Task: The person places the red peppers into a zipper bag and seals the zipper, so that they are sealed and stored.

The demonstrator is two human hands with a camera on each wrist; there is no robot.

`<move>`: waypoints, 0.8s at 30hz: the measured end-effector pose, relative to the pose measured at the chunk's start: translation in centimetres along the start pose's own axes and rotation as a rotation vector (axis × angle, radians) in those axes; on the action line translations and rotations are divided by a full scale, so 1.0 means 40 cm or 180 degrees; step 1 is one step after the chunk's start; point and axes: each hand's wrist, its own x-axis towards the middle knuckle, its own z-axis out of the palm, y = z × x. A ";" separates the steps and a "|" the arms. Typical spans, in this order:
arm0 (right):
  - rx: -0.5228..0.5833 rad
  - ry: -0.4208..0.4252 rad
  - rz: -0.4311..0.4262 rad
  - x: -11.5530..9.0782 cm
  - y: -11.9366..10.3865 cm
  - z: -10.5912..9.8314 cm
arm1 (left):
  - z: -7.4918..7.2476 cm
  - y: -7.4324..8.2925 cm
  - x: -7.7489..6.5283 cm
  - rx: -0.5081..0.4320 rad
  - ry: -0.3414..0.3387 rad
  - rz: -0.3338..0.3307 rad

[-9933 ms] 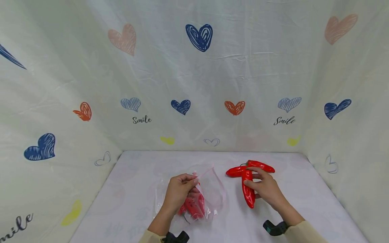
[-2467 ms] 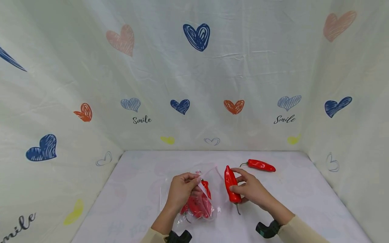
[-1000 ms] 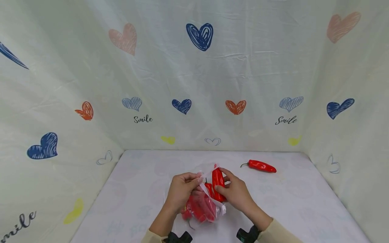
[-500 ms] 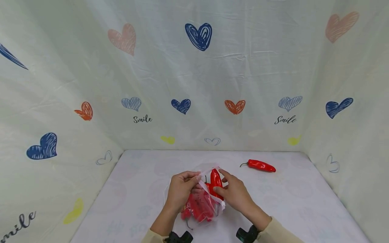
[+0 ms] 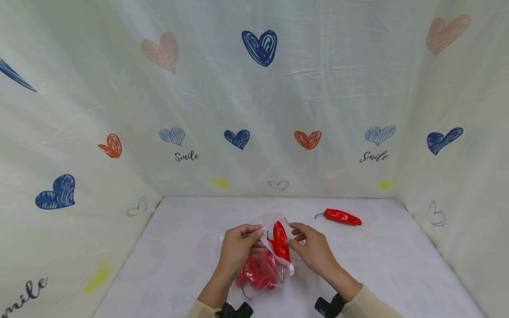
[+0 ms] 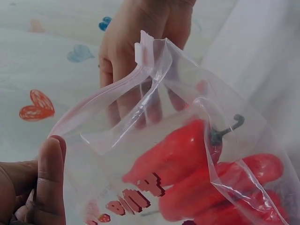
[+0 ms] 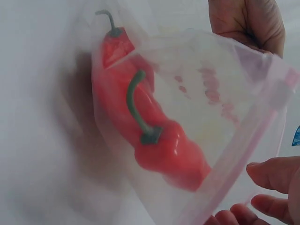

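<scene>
"One navy heart point(image 5: 55, 192) sat over on the left of the backdrop point(image 5: 207, 99), then a beige sleeve point(image 5: 200, 309) with a black camera point(image 5: 235, 311) at the wrist. After that came the left hand point(image 5: 237, 248), hanging onto a see-through zip bag point(image 5: 288, 264)."

"Hanging on how, like a proper grip?"

"Yep, a pinch. Thumb against the fingers with the bag's upper edge caught between them, no gap that I could make out."

"And the peppers, were they in there or what?"

"Several red peppers point(image 5: 260, 273) lay low in the bag behind the film, which had some reddish print on it. They overlapped, so I couldn't give you a solid count. Just right of the left fingers, one tilted pepper point(image 5: 281, 242) stood in the bag's mouth, tip up, lower end behind the pinkish zip strip."

"So the right hand had that one?"

"Nah. The right hand point(image 5: 314, 248) was just beside it, fingers loosely bent, thumb and index finger apart, nothing gripped. Couldn't tell whether the other fingertips touched the film."

"Anything further over?"

"A loose red pepper point(image 5: 343, 217) lay on its side near the back of the tabletop point(image 5: 397, 256), well apart from the bag, thin stem pointing left."
</scene>
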 end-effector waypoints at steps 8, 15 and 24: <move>0.0047 0.0106 0.0057 0.010 0.023 -0.026 | 0.006 -0.003 -0.005 0.0024 0.0041 -0.0021; 0.0040 0.0111 0.0044 0.030 0.058 -0.050 | 0.000 -0.010 -0.003 -0.0001 0.0026 -0.0026; 0.0055 0.0076 -0.0054 0.076 0.123 -0.099 | -0.002 -0.015 -0.004 -0.0072 -0.0037 -0.0040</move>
